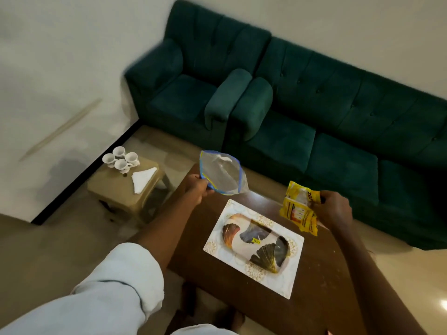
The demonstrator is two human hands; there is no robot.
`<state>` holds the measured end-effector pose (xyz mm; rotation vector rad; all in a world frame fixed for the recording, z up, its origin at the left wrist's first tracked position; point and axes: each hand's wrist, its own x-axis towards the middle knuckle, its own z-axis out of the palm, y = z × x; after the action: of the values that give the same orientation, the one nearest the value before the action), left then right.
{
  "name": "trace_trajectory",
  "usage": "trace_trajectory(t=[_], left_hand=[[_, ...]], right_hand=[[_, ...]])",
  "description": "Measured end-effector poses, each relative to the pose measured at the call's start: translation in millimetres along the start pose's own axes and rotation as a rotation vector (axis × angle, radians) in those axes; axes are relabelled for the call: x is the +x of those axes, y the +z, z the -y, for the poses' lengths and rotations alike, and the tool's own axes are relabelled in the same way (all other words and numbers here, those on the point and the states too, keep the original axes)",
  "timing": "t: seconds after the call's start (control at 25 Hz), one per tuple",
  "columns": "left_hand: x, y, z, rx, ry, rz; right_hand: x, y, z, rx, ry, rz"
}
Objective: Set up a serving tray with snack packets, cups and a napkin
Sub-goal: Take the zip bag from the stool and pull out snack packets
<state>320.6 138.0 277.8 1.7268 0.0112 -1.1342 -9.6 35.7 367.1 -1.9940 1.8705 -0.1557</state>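
Left hand (196, 189) pinches a clear zip bag (222, 174) by its blue rim, held up over the brown table (321, 286). Right hand (335, 210) grips yellow snack packets (298, 209) above the table's far edge. Patterned tray (256, 245) lies on a white mat (292, 269) mid-table. Four white cups (121, 158) and a folded napkin (142, 178) sit on a side stool (108, 189), well apart from the tray.

Green sofa (314, 93) against pale wall (48, 44)

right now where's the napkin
The napkin lies folded on the small beige side table at left, just beside the four white cups, away from the tray.
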Motion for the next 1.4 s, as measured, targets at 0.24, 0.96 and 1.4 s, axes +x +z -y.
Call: trace_trajectory(t=[0.24,0.96,1.4], left_hand=[[72,-46,89,-0.107,-0.194,-0.146],[26,54,244,0.656,0.08,0.571],[39,141,249,0.508,0.397,0.315]], right_hand=[[-2,122,-17,-0.006,0.016,0.129],[-24,262,-42,0.241,0.154,-0.029],[-5,290,-24,0.355,0.116,-0.114]])
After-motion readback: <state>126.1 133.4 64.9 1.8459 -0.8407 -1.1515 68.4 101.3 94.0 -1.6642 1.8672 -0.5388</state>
